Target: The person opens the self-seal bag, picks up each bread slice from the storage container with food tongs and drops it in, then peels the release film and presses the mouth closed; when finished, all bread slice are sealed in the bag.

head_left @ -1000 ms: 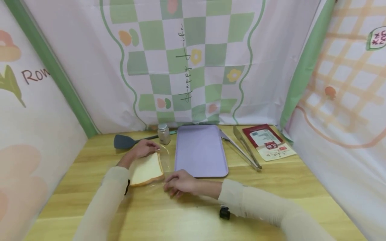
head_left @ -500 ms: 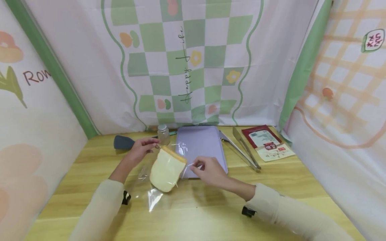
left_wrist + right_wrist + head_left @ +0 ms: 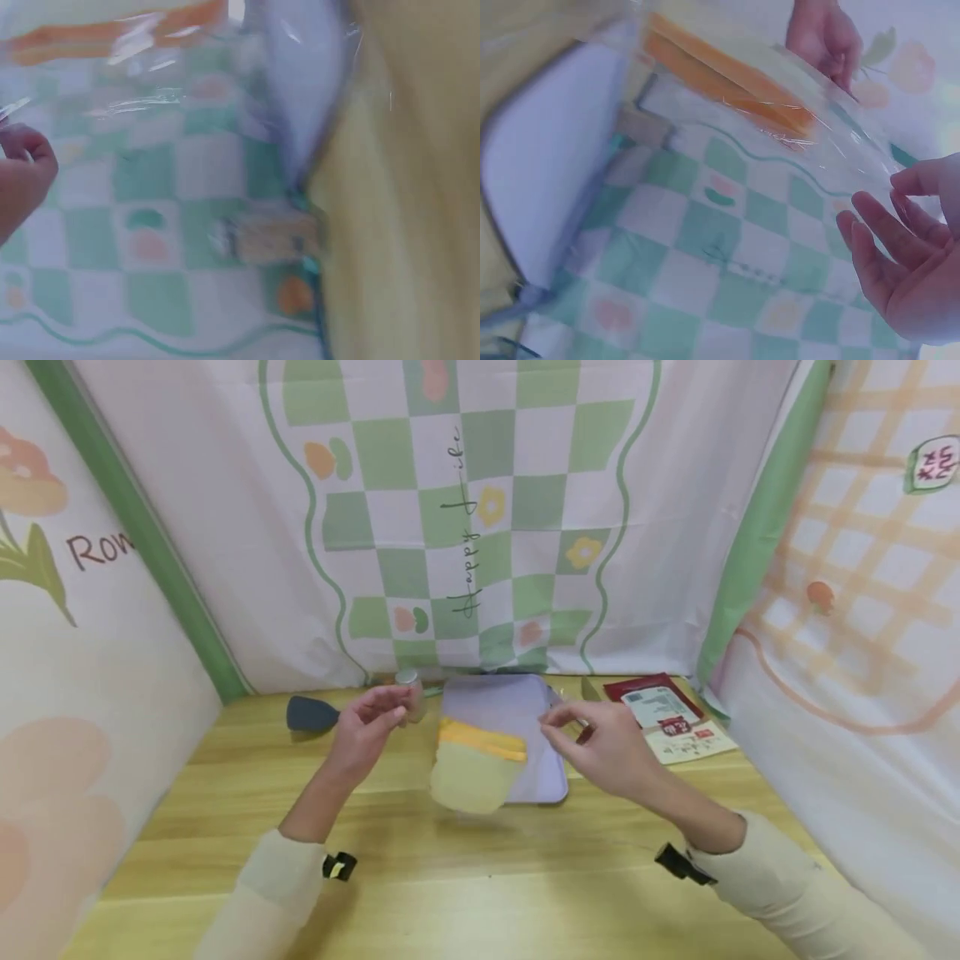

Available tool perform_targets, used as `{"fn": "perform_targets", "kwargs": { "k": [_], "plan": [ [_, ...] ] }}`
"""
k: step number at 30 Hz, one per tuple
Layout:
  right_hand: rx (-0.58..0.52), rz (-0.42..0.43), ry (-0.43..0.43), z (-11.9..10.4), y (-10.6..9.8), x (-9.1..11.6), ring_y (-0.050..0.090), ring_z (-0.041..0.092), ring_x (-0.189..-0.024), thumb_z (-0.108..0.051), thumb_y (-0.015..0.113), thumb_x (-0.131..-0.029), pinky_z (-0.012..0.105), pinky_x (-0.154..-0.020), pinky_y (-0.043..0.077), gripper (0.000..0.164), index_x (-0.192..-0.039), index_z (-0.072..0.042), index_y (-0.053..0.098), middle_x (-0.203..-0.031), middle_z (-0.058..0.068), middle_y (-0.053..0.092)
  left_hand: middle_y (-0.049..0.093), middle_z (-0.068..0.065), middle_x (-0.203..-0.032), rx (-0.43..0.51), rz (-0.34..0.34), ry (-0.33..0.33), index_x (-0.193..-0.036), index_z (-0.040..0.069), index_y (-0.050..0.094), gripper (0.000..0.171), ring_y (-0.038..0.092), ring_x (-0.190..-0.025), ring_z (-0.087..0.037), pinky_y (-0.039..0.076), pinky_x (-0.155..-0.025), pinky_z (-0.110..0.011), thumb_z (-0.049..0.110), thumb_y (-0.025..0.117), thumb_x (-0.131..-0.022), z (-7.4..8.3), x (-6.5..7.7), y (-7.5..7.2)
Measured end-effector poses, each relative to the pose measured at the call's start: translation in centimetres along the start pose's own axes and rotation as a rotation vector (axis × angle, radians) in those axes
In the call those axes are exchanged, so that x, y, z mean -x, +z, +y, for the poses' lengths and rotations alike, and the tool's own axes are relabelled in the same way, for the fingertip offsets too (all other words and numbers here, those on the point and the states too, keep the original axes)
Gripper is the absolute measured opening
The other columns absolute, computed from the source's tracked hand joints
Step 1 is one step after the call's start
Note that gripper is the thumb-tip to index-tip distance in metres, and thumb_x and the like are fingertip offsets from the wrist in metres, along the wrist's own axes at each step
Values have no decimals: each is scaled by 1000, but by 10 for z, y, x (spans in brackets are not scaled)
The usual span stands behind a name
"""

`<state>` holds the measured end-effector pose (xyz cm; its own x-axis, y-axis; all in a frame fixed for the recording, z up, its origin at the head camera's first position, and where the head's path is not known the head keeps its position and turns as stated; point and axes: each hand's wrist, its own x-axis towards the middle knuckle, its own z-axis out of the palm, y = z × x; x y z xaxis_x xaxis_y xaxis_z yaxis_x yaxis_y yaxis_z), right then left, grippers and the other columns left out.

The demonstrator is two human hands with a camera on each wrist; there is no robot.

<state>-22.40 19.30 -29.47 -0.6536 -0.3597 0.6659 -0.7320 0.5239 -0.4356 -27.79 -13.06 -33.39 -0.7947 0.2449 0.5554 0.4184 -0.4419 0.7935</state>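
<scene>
Sliced white bread (image 3: pixel 476 772) with an orange-brown crust hangs above the table in a clear plastic bag (image 3: pixel 836 146). Its crust edge, which shows a double line, faces up. My left hand (image 3: pixel 367 731) pinches one side of the bag's film between thumb and fingers. On the other side, my right hand (image 3: pixel 600 747) pinches the film with thumb and forefinger; its other fingers stay loosely bent in the right wrist view. Behind and below the bread lies a lilac tray (image 3: pixel 487 693), partly covered by it. The left wrist view is blurred.
A dark spatula (image 3: pixel 311 714) lies at the back left. Beside it a small lidded jar (image 3: pixel 407 680) stands partly behind my left hand. Metal tongs (image 3: pixel 590 689) are mostly hidden by my right hand. A red and cream packet (image 3: pixel 675 718) lies at the back right.
The bagged bread has risen from the table's left side and swung right, in front of the tray. Both hands have lifted and moved right; the right hand now stands farther from the left.
</scene>
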Motion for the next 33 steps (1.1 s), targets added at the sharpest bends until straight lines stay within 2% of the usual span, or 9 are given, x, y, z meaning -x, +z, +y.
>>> {"fn": "perform_targets", "kwargs": {
  "k": [6,9,12,16,22,25,29,31,33],
  "plan": [
    [27,57,-52,-8,-36,-21,67,10,-64,3,73,-85,16,-54,52,11,-84,-7,68,-95,4,76,75,0,-107,-73,119,170,-105,16,75,40,69,-91,-11,55,-74,-19,-16,56,-90,17,-10,39],
    [1,51,-86,-9,-50,-27,68,11,-63,7,72,-84,16,-55,53,13,-86,-5,68,-94,6,76,75,-2,-105,-71,173,236,-103,14,75,39,69,-87,-10,56,-74,-20,-18,58,-88,21,-13,53],
    [-12,25,-131,-6,-59,-29,69,10,-68,10,73,-82,15,-60,54,16,-88,-5,69,-89,6,75,75,-2,-103,-59,205,276,-102,13,76,40,69,-83,-10,56,-73,-19,-20,60,-86,22,-15,62],
    [-7,-38,-126,-1,-65,-26,65,5,-68,8,73,-83,14,-59,52,17,-90,-8,71,-84,0,73,76,-1,-100,-46,224,297,-99,14,76,43,67,-79,-8,53,-67,-16,-23,59,-84,21,-14,70],
    [-60,-82,-9,5,-63,-23,65,6,-70,0,71,-90,17,-60,52,6,-93,-5,70,-87,3,73,76,0,-98,-42,228,325,-99,13,77,43,65,-75,-7,51,-62,-17,-23,58,-84,19,-12,75],
    [-137,-73,41,7,-59,-22,67,7,-73,5,70,-89,18,-61,53,15,-101,0,63,-86,6,73,76,0,-99,-44,225,345,-99,13,77,44,66,-77,-8,52,-63,-18,-23,58,-83,18,-11,80],
    [-248,-43,47,9,-56,-21,70,8,-76,14,69,-84,19,-59,54,31,-109,4,53,-88,13,74,75,-1,-99,-23,236,375,-98,13,76,44,66,-78,-8,53,-64,-18,-24,57,-83,17,-10,85],
    [-294,-13,34,9,-56,-21,71,9,-77,17,68,-83,20,-59,54,36,-113,6,51,-89,16,73,75,-3,-100,-1,250,392,-98,12,76,39,66,-76,-8,53,-64,-18,-21,59,-85,17,-10,86],
    [-356,25,38,9,-57,-21,72,10,-78,18,67,-84,20,-61,55,44,-121,3,49,-91,14,74,75,-4,-100,14,261,402,-98,11,76,32,66,-76,-8,53,-64,-18,-16,62,-87,17,-10,87]
  ]
}}
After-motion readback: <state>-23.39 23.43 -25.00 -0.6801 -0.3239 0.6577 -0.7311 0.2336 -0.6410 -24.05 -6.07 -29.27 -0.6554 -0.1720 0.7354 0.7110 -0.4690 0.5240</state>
